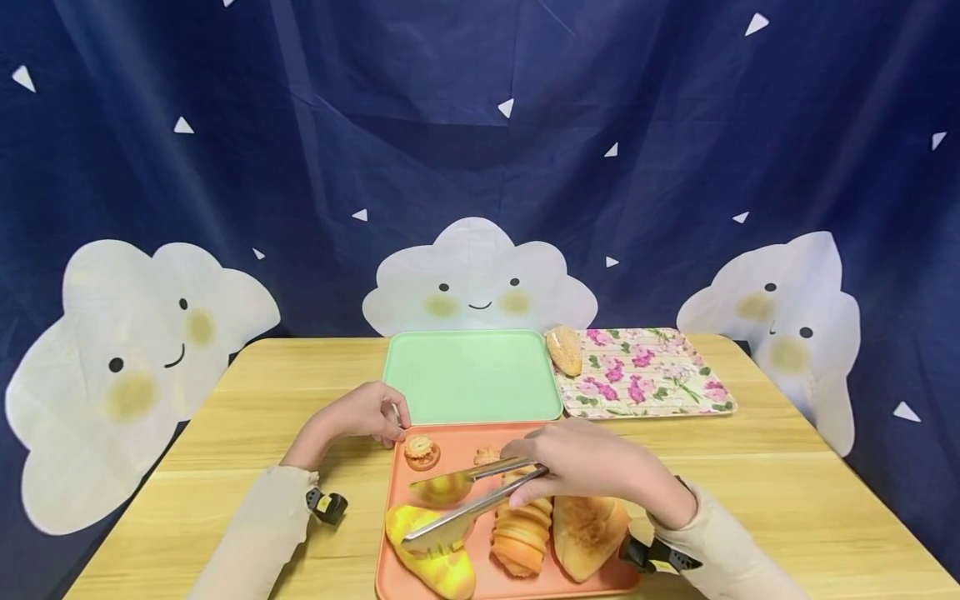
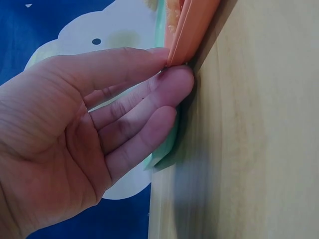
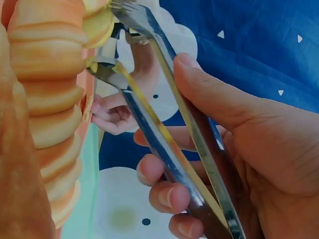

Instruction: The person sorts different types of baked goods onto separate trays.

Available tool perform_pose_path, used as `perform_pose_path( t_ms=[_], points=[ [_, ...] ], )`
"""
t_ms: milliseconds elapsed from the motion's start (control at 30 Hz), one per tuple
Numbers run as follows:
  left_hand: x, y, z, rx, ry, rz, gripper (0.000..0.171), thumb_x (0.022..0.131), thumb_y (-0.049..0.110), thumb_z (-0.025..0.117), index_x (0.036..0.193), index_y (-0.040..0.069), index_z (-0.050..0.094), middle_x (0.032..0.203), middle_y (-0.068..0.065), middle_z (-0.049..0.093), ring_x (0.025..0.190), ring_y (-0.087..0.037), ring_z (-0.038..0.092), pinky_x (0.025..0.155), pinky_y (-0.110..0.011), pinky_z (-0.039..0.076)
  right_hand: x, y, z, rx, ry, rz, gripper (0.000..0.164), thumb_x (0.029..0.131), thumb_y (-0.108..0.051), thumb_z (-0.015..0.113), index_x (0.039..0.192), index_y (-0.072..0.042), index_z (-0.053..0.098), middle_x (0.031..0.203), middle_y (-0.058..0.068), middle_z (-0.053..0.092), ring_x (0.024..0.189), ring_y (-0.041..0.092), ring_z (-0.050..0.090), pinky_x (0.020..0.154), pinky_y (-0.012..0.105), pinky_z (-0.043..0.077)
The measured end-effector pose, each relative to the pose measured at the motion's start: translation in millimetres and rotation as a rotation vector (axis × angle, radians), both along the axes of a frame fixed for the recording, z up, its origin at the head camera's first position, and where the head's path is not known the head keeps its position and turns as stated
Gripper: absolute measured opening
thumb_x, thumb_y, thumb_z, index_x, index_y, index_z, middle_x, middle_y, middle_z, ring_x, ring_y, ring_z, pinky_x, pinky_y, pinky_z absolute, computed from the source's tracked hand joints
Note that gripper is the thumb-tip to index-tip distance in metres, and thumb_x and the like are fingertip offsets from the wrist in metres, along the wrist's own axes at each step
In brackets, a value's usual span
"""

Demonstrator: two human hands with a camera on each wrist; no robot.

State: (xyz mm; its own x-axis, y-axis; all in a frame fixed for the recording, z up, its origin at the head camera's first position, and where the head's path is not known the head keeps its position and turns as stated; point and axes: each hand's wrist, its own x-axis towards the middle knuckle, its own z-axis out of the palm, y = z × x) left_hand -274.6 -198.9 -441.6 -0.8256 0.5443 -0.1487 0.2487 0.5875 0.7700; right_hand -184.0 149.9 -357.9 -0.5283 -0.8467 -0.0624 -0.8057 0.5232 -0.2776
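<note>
My left hand [image 1: 372, 412] pinches the far left corner of the orange tray [image 2: 192, 35] between thumb and fingers. My right hand [image 1: 581, 458] grips metal tongs [image 3: 202, 144], their two arms spread apart. One tong end overlaps the yellow mottled bread [image 1: 448, 573] at the tray's near left; the other hovers beyond it. Beneath the right hand lie a ridged bread roll [image 1: 521, 537] and a brown triangular bread [image 1: 588, 533]. A small round tart [image 1: 422, 452] sits near the left hand. Another small pastry [image 1: 486, 456] is partly hidden behind the tongs.
A green tray [image 1: 472, 375] touches the orange tray's far side. To its right lies a floral tray [image 1: 648, 375], with a sesame bread [image 1: 564, 350] on its left edge. Wooden tabletop [image 1: 757, 483] extends to both sides, and a blue curtain [image 1: 480, 167] hangs behind.
</note>
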Motion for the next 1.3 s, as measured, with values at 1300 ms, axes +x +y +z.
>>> perform_pose_path(
  t_ms=[1300],
  points=[
    [-2.1,-2,-1.8,0.016,-0.016,-0.017,0.005,0.083,0.0,0.074,0.086,0.001,0.071,0.068,-0.009,0.074,0.06,-0.017,0.068,0.057,-0.032,0.053,-27.2,43,22.4,-0.253,0.238,-0.087,0.017,0.092,-0.041,0.074,0.083,-0.026,0.071,0.067,-0.017,0.058,0.054,-0.008,0.035,0.049,0.015,0.032]
  ],
)
